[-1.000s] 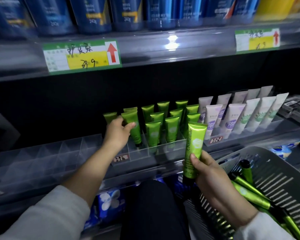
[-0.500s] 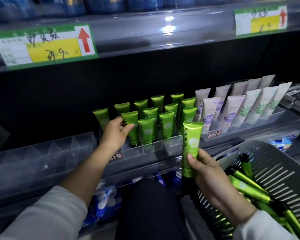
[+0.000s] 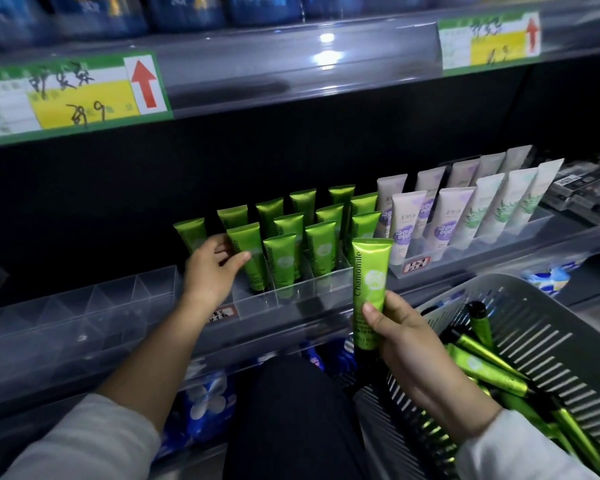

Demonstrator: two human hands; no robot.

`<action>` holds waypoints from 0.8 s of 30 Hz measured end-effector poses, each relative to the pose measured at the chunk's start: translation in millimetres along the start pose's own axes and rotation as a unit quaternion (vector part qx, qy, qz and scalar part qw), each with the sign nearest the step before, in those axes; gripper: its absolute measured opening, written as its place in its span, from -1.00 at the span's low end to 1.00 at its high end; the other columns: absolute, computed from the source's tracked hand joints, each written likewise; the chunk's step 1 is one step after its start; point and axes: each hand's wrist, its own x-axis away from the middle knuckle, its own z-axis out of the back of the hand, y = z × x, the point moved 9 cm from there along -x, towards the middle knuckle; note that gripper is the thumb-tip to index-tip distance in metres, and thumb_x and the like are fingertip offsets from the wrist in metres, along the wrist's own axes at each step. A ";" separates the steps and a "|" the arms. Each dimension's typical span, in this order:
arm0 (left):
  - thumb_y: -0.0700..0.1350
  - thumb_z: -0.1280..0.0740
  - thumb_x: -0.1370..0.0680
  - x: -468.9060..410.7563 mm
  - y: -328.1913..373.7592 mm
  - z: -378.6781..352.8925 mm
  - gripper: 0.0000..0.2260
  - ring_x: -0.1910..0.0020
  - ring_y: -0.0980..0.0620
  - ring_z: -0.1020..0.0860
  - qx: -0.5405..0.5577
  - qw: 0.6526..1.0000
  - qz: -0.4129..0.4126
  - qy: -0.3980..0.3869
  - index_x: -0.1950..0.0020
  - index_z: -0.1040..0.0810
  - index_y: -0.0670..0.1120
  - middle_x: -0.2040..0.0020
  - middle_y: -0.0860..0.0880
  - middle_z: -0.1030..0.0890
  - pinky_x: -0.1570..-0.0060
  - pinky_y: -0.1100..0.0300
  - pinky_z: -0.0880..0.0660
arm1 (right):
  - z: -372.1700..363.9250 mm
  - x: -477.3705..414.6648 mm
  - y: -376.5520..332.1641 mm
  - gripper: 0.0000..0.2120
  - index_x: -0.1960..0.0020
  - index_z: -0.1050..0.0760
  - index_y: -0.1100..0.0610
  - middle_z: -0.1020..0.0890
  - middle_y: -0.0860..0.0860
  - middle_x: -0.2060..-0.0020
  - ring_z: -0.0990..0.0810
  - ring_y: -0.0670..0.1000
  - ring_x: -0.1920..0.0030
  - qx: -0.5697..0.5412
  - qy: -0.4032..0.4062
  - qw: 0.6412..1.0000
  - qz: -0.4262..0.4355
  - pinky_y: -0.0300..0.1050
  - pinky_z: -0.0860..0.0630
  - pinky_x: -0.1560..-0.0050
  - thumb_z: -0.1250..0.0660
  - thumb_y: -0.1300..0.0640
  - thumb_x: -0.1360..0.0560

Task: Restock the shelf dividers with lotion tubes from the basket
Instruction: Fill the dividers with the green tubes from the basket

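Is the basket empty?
No, several green tubes lie in the basket, and the right hand holds another tube.

Pretty dim, black back wall [image 3: 291, 150] swallowing detail. White glare spot on clear plastic shelf-edge strip [image 3: 326, 46]. Dark blue bottles up top [image 3: 187, 8] smeared; edges bowed, wide-angle.
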 end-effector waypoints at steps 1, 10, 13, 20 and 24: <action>-0.11 -0.39 -0.49 4.1 1.3 9.8 -0.55 -0.22 -0.03 -0.50 0.017 0.999 -0.002 0.031 -0.34 -0.40 -0.19 -0.25 -0.16 -0.52 -0.12 0.18 -0.41 | -1.3 0.4 -0.8 -0.56 0.06 -0.60 0.08 -0.66 -0.05 0.20 -0.58 -0.10 0.17 0.008 -0.002 1.000 0.001 -0.30 -0.51 0.16 -0.55 -0.12 -0.15; 0.10 -0.29 -0.41 81.4 78.3 21.3 -0.73 0.05 0.24 -0.54 0.138 0.980 -0.137 -0.027 -0.09 -0.51 0.10 0.00 0.15 -0.57 0.08 0.43 -0.48 | -29.4 -3.6 -3.0 -0.75 -0.04 -0.55 0.12 -0.64 0.01 0.07 -0.55 -0.08 0.04 0.126 -0.034 0.991 0.029 -0.13 -0.43 -0.08 -0.40 0.13 -0.37; 0.12 -0.30 -0.36 97.0 95.7 -1.8 -0.72 0.07 0.22 -0.56 0.127 0.970 -0.163 -0.129 -0.06 -0.48 0.18 0.02 0.15 -0.59 0.10 0.35 -0.52 | -48.2 -2.3 -4.0 -0.71 -0.06 -0.54 0.08 -0.62 0.07 0.01 -0.54 -0.06 0.02 0.187 -0.060 0.980 0.045 -0.15 -0.43 -0.10 -0.40 0.09 -0.34; -0.01 -0.32 -0.39 91.5 89.4 20.1 -0.90 0.31 0.15 -0.61 0.164 0.969 -0.160 -0.093 0.12 -0.57 0.06 0.24 0.09 -0.66 0.23 0.18 -0.59 | -64.4 -5.3 -7.7 -0.74 -0.03 -0.54 -0.03 -0.58 0.09 -0.01 -0.57 -0.18 0.05 0.285 -0.082 0.954 0.055 -0.29 -0.48 -0.02 -0.47 0.15 -0.38; -0.10 -0.37 -0.46 67.5 68.2 66.6 -0.92 0.34 0.18 -0.62 0.160 0.980 -0.113 0.032 0.11 -0.55 0.09 0.20 0.07 -0.62 0.10 -0.04 -0.59 | -54.4 -11.3 -18.4 -0.64 -0.20 -0.50 0.01 -0.53 -0.03 -0.09 -0.51 -0.14 -0.12 0.443 -0.034 0.889 0.112 -0.35 -0.38 -0.17 -0.43 0.09 -0.41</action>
